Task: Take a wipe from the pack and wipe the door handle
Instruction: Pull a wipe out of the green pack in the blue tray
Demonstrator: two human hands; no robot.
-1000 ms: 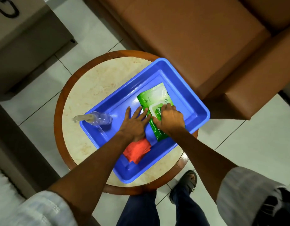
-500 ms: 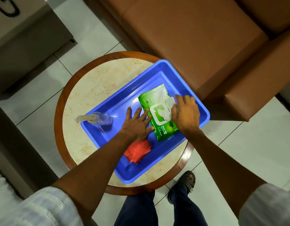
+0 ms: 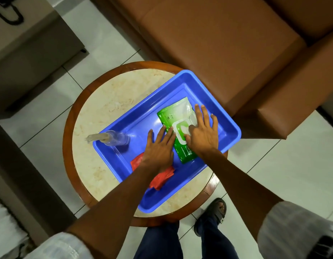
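A green wipe pack (image 3: 186, 154) lies in a blue tray (image 3: 234, 132) on a small round table. The white flap frame on top of the pack is partly under my right hand (image 3: 204, 132). That hand lies flat on the pack with fingers spread, thumb and forefinger at the flap opening. My left hand (image 3: 158, 146) rests flat with fingers apart, its fingertips pressing the pack's left edge. No wipe shows outside the pack. No door handle is in view.
In the tray, a clear spray bottle (image 3: 116, 139) lies at the left rim and a red cloth (image 3: 162, 177) sits under my left wrist. The round marble table (image 3: 105, 109) has a wooden rim. A brown sofa (image 3: 218, 43) stands behind it.
My right hand went from the pack's label to its right side, peeling the flap open, and has now come back onto the flap opening. The left hand stayed in place.
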